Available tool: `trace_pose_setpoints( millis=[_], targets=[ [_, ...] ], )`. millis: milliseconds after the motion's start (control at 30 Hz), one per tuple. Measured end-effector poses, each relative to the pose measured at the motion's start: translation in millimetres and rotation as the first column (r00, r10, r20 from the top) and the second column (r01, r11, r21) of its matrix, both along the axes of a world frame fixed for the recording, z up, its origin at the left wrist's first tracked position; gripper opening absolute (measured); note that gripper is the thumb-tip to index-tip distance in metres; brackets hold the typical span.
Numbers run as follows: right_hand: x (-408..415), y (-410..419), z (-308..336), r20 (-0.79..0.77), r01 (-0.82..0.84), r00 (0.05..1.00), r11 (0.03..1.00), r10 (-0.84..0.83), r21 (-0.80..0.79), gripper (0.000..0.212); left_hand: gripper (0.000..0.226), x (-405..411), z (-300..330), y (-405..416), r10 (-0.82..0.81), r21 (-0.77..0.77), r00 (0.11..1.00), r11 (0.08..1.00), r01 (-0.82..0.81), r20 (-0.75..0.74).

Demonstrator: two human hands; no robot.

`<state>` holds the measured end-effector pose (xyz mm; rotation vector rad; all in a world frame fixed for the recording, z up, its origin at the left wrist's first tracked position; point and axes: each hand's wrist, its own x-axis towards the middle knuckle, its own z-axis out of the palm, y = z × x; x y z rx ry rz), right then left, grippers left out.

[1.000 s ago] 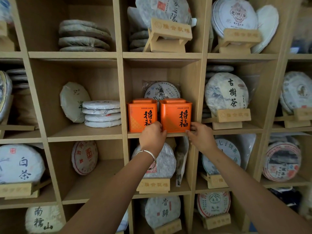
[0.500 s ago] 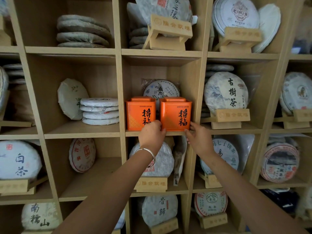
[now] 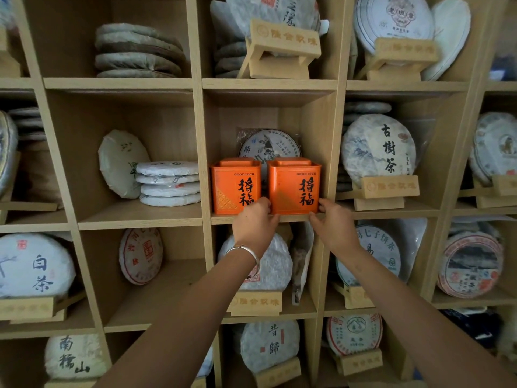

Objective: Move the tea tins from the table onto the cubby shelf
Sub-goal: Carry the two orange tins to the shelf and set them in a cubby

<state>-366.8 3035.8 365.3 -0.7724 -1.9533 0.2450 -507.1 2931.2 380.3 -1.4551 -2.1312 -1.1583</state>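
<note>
step: seat right tin [image 3: 294,187] beside left tin [image 3: 235,186] | left hand [image 3: 255,224], right hand [image 3: 333,226]: fingers pinching its lower corners | advice: push squarely, evenly, into cubby shelf [image 3: 268,219]

Both arms reach up, left hand [image 3: 256,219] and right hand [image 3: 333,225] curled (fingertips forward), close together.

Right hand [image 3: 333,228] now reaching the right tin's [image 3: 294,186] lower corner, thumb touching its front edge
</note>
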Motion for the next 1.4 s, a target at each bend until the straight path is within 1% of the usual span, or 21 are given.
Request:
trace_pose_setpoints(
  millis=[233, 333, 433, 533, 600, 633, 700, 800, 867, 967, 1067, 1167, 1267, 1400],
  targets=[
    [0, 0, 1, 0.015, 0.015, 1.000, 1.000, -0.015, -0.011, 0.015, 0.018, 3, 0, 2, -0.004, 0.043, 0.994, 0.999, -0.001, 0.109],
    [0, -1, 3, 0.028, 0.017, 0.999, 1.000, -0.017, -0.005, 0.017, 0.020, 2, -1, 1, -0.018, 0.048, 0.992, 0.999, 0.012, 0.126],
    [3, -5, 5, 0.005, 0.037, 0.999, 0.999, -0.037, 0.019, 0.017, 0.026, -3, -3, -6, -0.048, 0.100, 0.989, 0.994, 0.034, 0.137],
    [9, -13, 8, -0.047, 0.097, 0.995, 0.990, -0.092, 0.099, 0.018, 0.029, -15, -1, -20, -0.073, 0.198, 0.994, 0.979, 0.055, 0.084],
    [10, -22, 10, -0.094, 0.141, 0.987, 0.978, -0.128, 0.152, 0.024, 0.027, -26, 6, -31, -0.066, 0.263, 0.998, 0.963, 0.057, 0.024],
    [10, -28, 10, -0.105, 0.136, 0.987, 0.977, -0.119, 0.164, 0.027, 0.027, -32, 12, -34, -0.055, 0.290, 0.998, 0.956, 0.056, -0.011],
    [1, -45, 12, -0.078, 0.062, 0.996, 0.980, -0.049, 0.186, 0.028, 0.029, -44, 26, -44, -0.009, 0.315, 0.995, 0.948, 0.041, -0.101],
    [-19, -63, 16, 0.005, -0.061, 0.998, 0.977, 0.061, 0.205, 0.029, 0.039, -55, 50, -45, 0.003, 0.251, 0.974, 0.966, 0.055, -0.225],
    [-37, -76, 20, 0.046, -0.140, 0.990, 0.968, 0.134, 0.210, 0.030, 0.046, -59, 65, -44, -0.013, 0.160, 0.953, 0.985, 0.065, -0.302],
    [-63, -90, 24, 0.126, -0.187, 0.979, 0.956, 0.161, 0.226, 0.036, 0.051, -66, 82, -40, -0.047, 0.004, 0.928, 0.999, 0.052, -0.370],
    [-80, -93, 24, 0.145, -0.189, 0.977, 0.957, 0.159, 0.221, 0.040, 0.049, -69, 92, -31, -0.064, -0.117, 0.927, 0.993, 0.022, -0.369],
    [-90, -90, 21, 0.083, -0.154, 0.986, 0.975, 0.142, 0.163, 0.043, 0.042, -66, 95, -24, -0.078, -0.195, 0.928, 0.981, 0.006, -0.364],
    [-93, -87, 14, 0.044, -0.109, 0.994, 0.983, 0.103, 0.145, 0.043, 0.043, -64, 95, -22, -0.078, -0.211, 0.930, 0.978, 0.000, -0.360],
    [-95, -86, 7, 0.030, -0.093, 0.995, 0.990, 0.091, 0.103, 0.048, 0.046, -67, 97, -23, -0.069, -0.232, 0.908, 0.972, -0.032, -0.414]
  ],
)
